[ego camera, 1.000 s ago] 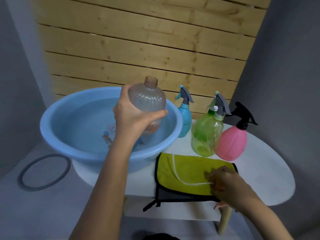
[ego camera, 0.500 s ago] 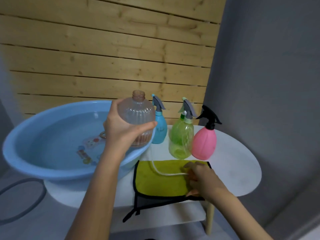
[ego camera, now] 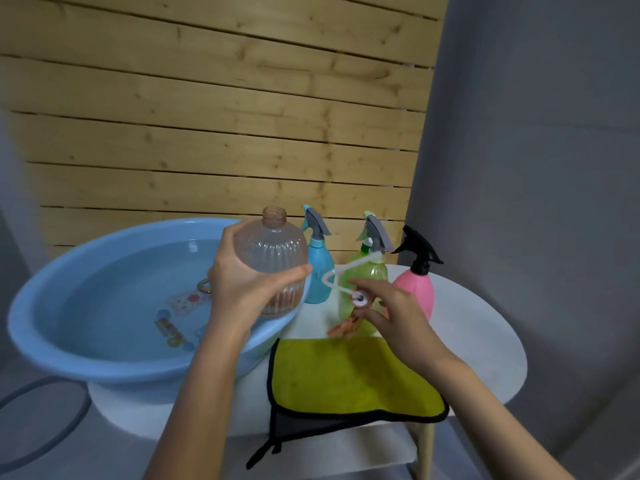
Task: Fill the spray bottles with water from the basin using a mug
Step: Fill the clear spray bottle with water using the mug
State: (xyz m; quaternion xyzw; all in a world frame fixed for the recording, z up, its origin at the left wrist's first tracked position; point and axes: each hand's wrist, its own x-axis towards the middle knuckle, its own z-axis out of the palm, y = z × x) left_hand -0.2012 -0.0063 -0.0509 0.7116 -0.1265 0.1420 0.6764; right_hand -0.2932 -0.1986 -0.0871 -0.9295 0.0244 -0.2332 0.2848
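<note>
Nearest, yellow-green cloth (ego camera: 346,375) is lying on white table (ego camera: 485,341), hanging over its front edge. Above cloth's far edge, R hand (ego camera: 401,317) is pinching orange spray head (ego camera: 358,301) w/ thumb & fingertips, its white tube (ego camera: 349,268) bending up behind. L hand (ego camera: 242,285) is gripping clear ribbed bottle (ego camera: 277,258) round its belly (upright, neck uncapped) over right rim of blue basin (ego camera: 69,355), which is holding water. Behind, blue bottle (ego camera: 318,271), green bottle (ego camera: 372,275) & pink bottle (ego camera: 415,289) are standing in a row, sprayers on.

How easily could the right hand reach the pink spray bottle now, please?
Probably yes: the pink spray bottle stands just beyond the right hand, nothing between, though its fingers hold a spray head.
</note>
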